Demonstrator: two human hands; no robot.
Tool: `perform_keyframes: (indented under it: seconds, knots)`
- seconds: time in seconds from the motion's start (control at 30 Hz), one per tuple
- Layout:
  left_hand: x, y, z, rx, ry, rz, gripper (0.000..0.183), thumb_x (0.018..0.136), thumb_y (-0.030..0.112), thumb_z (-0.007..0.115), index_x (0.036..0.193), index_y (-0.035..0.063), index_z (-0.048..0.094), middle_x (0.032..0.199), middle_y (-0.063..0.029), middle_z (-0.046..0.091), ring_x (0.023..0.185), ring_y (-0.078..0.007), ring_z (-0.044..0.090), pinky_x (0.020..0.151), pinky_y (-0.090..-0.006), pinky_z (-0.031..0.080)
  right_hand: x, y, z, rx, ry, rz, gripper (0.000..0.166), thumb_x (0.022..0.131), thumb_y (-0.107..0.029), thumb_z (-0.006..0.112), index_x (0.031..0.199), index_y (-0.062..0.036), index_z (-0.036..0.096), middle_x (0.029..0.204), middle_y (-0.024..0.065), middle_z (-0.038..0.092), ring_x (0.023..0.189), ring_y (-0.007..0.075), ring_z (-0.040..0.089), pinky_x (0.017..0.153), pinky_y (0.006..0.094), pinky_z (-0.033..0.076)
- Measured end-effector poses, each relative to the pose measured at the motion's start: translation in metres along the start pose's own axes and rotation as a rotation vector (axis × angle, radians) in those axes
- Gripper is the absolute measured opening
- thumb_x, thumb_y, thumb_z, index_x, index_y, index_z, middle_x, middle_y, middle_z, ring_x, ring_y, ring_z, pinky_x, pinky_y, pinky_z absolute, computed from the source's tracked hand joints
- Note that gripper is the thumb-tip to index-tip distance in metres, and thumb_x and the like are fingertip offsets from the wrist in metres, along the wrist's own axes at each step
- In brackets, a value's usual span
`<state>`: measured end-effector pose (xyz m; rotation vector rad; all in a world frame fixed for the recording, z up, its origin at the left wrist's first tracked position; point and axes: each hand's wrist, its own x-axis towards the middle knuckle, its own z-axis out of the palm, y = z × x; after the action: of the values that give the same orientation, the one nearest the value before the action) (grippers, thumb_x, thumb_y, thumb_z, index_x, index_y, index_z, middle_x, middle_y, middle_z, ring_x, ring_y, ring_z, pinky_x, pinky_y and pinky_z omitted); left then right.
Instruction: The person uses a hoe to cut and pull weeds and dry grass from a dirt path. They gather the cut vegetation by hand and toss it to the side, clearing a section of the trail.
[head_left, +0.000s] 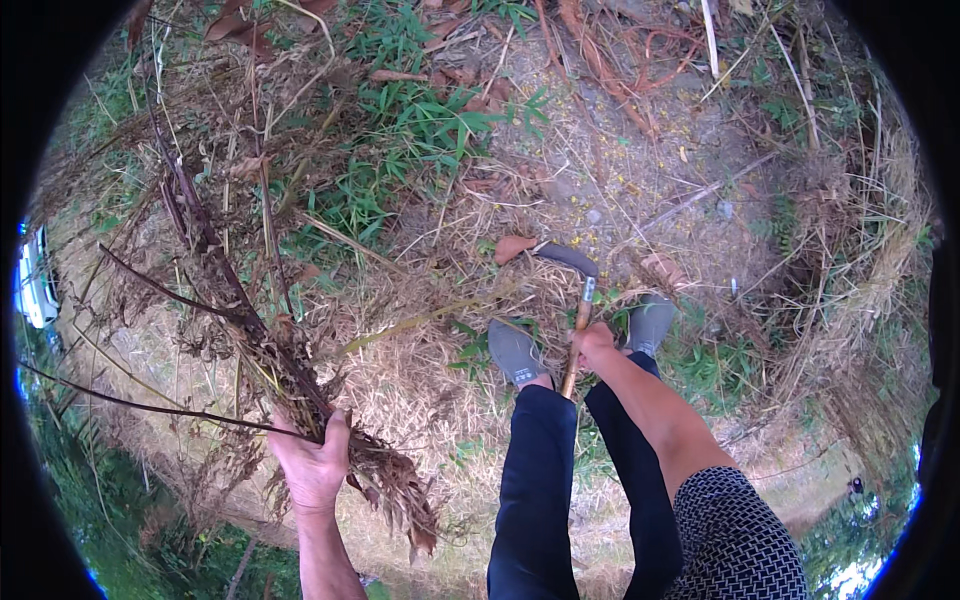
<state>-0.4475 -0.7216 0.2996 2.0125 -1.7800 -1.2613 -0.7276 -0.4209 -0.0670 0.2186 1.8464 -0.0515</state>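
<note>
My left hand (315, 454) is closed around a thick bundle of dry, dark plant stalks (240, 300) with withered leaves. The stalks reach up and to the left, and a clump of brown leaves hangs out below the hand to the right. In my right hand (592, 343) is the wooden handle (582, 319) of a sickle. Its curved dark blade (566, 257) points left, just above the ground, with the tip beside a brown dry leaf (514, 249). The lower end of the handle passes between my legs.
My grey shoes (514, 352) stand on dry cut grass (442, 352). Green leafy plants (427, 120) grow ahead. Reddish roots (604, 64) cross bare soil at the top. Tall dry grass (862, 300) lines the right side. A white vehicle (36, 281) shows at the far left edge.
</note>
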Motion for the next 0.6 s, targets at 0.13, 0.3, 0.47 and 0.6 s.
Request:
perform_keyframes:
  seconds: [0.13,0.3,0.47,0.6]
  knots:
    - [0.003,0.000,0.014,0.032,-0.018,0.024,0.038,0.089,-0.005,0.072,0.124,-0.0069,0.058,0.102,-0.0105,0.072,0.082,-0.0154,0.067,0.076,-0.0296,0.057,-0.003,0.011,-0.013,-0.109,0.144,-0.200,0.033,0.089,-0.026,0.082,0.092,0.0060,0.075,0.086,0.0236,0.077,0.076,0.0334,0.077,0.068,0.0449,0.060]
    - [0.001,0.012,0.010,0.057,-0.027,0.099,0.040,0.088,-0.006,0.070,0.126,-0.0073,0.058,0.096,-0.0071,0.072,0.075,-0.0127,0.066,0.066,-0.0262,0.055,-0.077,-0.033,-0.035,-0.105,0.141,-0.423,0.042,0.089,-0.035,0.075,0.108,0.0028,0.073,0.097,0.0290,0.076,0.096,0.0443,0.076,0.090,0.0497,0.058]
    - [-0.003,0.031,0.003,0.315,-0.059,0.188,0.030,0.081,0.004,0.073,0.108,-0.0041,0.061,0.078,-0.0100,0.068,0.064,-0.0230,0.065,0.060,-0.0369,0.053,-0.141,-0.099,-0.110,0.011,0.031,-0.710,0.035,0.095,-0.021,0.069,0.114,0.0062,0.056,0.086,0.0255,0.071,0.076,0.0318,0.076,0.064,0.0445,0.059]
    - [-0.013,0.051,-0.037,0.629,-0.003,0.611,0.034,0.079,0.009,0.070,0.110,-0.0021,0.060,0.073,-0.0124,0.065,0.058,-0.0290,0.063,0.057,-0.0430,0.054,-0.239,-0.146,-0.149,0.281,-0.097,-0.727,0.044,0.097,-0.023,0.074,0.125,0.0042,0.054,0.084,0.0072,0.063,0.064,0.0172,0.062,0.053,0.0358,0.052]
